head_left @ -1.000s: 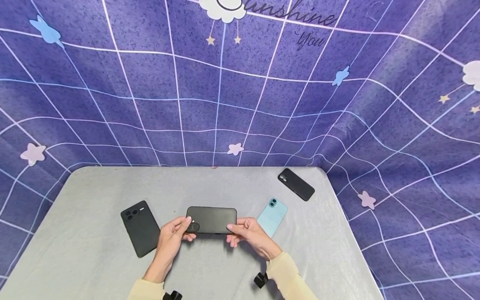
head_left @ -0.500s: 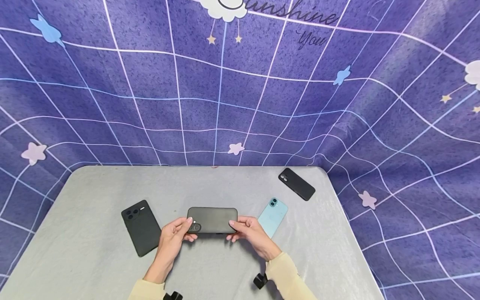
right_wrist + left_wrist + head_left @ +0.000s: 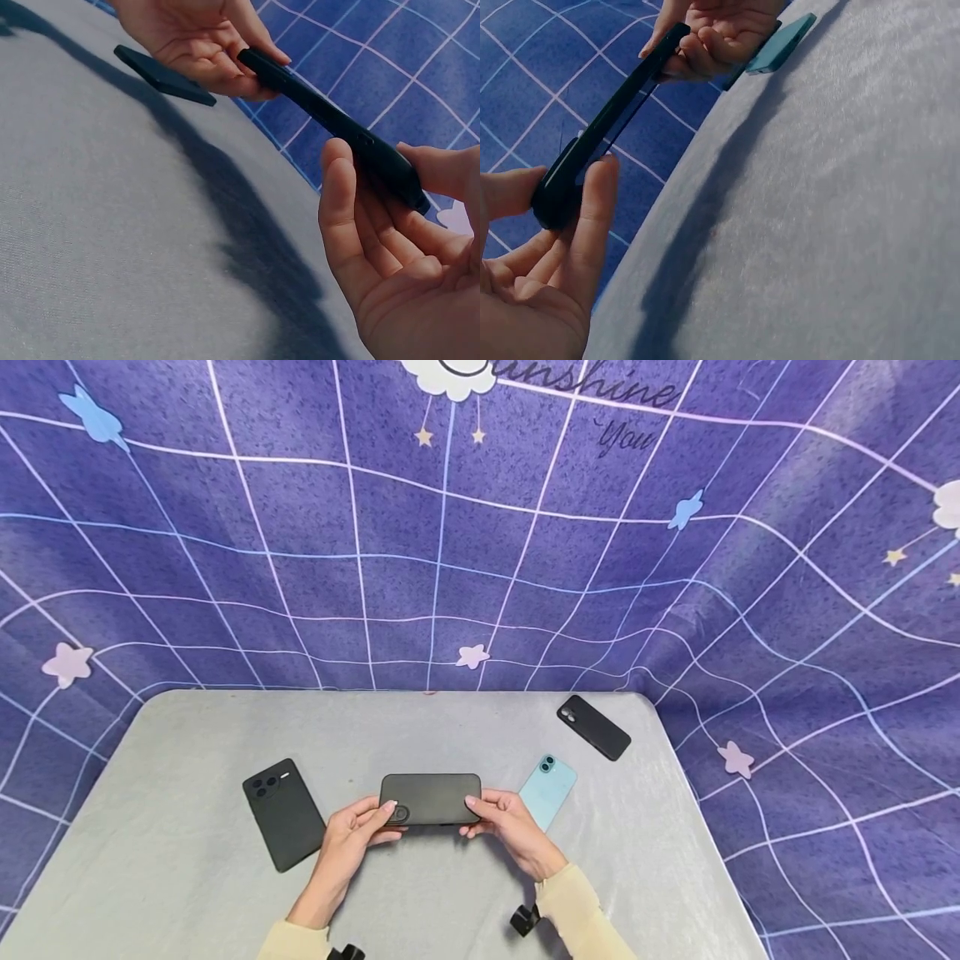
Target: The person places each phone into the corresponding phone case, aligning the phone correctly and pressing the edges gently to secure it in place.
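Observation:
A black phone (image 3: 433, 798) is held level above the table, long side across, its back facing up and its camera bump at the left end. My left hand (image 3: 351, 839) pinches the left end, thumb on top by the camera and fingers beneath. At the opposite end my right hand (image 3: 516, 831) grips the corner the same way. The left wrist view shows the phone (image 3: 607, 124) edge-on between the left hand (image 3: 547, 277) and the right hand (image 3: 712, 37). In the right wrist view, a small slot shows on the phone's edge (image 3: 330, 116).
A larger black phone (image 3: 283, 818) lies left of my left hand. A light blue phone (image 3: 551, 789) lies partly behind my right hand. Near the table's back right corner is a black phone case (image 3: 594, 728). A purple grid-patterned cloth (image 3: 390, 527) rises behind the grey-covered table (image 3: 187, 760).
Both hands have shifted slightly to the right with the phone. My left thumb and fingers have slid further in along its left end, now covering part of the camera bump.

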{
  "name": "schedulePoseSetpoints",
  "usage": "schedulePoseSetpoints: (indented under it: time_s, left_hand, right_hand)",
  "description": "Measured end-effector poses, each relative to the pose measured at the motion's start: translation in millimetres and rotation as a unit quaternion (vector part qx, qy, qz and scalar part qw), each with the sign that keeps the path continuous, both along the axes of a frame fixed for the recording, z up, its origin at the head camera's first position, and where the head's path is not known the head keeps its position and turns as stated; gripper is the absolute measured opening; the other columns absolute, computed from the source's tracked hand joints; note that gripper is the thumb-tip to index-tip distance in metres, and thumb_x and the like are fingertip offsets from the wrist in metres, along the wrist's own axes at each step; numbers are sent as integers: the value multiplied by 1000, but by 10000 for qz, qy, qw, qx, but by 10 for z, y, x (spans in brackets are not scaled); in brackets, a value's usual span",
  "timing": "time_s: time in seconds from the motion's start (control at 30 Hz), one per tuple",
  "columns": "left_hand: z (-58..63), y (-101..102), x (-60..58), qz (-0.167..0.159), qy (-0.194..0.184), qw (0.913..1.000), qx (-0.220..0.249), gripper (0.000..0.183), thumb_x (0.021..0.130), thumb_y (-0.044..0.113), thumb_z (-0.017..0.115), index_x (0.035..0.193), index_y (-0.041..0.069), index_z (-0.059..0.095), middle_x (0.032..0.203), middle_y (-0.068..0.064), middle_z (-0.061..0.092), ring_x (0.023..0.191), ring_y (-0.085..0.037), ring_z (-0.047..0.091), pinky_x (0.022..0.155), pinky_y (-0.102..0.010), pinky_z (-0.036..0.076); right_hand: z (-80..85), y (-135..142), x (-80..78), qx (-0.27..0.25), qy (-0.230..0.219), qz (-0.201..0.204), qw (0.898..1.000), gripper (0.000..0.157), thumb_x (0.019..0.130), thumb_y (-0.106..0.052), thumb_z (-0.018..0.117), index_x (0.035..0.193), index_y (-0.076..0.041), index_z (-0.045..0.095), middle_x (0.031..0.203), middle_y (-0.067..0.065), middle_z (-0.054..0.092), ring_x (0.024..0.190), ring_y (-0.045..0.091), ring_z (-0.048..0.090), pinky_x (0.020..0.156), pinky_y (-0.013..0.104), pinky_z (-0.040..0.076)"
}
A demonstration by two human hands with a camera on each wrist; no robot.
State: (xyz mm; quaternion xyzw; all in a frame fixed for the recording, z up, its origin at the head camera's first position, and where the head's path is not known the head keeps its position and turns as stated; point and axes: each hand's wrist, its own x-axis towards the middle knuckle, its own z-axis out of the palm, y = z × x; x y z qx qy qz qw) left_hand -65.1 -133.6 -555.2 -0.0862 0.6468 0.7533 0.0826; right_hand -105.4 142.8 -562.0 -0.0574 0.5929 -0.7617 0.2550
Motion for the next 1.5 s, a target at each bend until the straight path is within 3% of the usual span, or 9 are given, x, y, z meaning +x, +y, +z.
schedulePoseSetpoints:
  time_s: [0.17, 0.4, 0.67, 1.1, 1.5]
  left_hand:
    - [-5, 22, -3, 207, 50, 9998, 60, 38, 106, 14, 71, 128, -16, 62, 107, -23, 78, 90, -34, 80, 81, -39, 67]
    - [3, 34, -18, 480, 63, 9987, 166, 35, 106, 11, 70, 126, -17, 60, 102, -18, 78, 83, -27, 80, 78, -35, 67]
    - [-4, 22, -13, 491, -18, 9987, 158, 38, 106, 13, 70, 129, -16, 61, 105, -20, 78, 86, -29, 81, 79, -34, 67]
    - [12, 13, -19, 460, 88, 9985, 276, 35, 106, 14, 70, 123, -17, 63, 100, -22, 78, 86, -27, 80, 76, -33, 67]
    - [29, -2, -21, 409, 101, 9989, 212, 36, 107, 14, 70, 124, -17, 63, 103, -23, 78, 86, -26, 80, 75, -33, 67]
  right_hand:
    - [-7, -5, 0, -128, -34, -28, 9999, 17, 109, -17, 65, 111, -3, 73, 90, 3, 78, 76, 12, 75, 76, 26, 63]
    - [-37, -19, -8, -164, -60, 96, 9998, 18, 109, -21, 66, 97, -8, 70, 88, 6, 76, 78, 15, 77, 75, 26, 63]
    - [-37, 3, -7, -31, -97, 371, 9993, 16, 109, -17, 65, 101, -5, 71, 108, 31, 76, 82, 13, 78, 74, 24, 63]
    - [-63, -23, 4, -401, 135, 326, 9986, 18, 112, -16, 59, 101, -5, 68, 98, 15, 81, 88, 17, 80, 81, 29, 66]
    - [-75, -32, -15, -388, 304, 317, 9983, 21, 111, -15, 61, 91, -7, 64, 99, 26, 79, 86, 17, 80, 79, 30, 66]
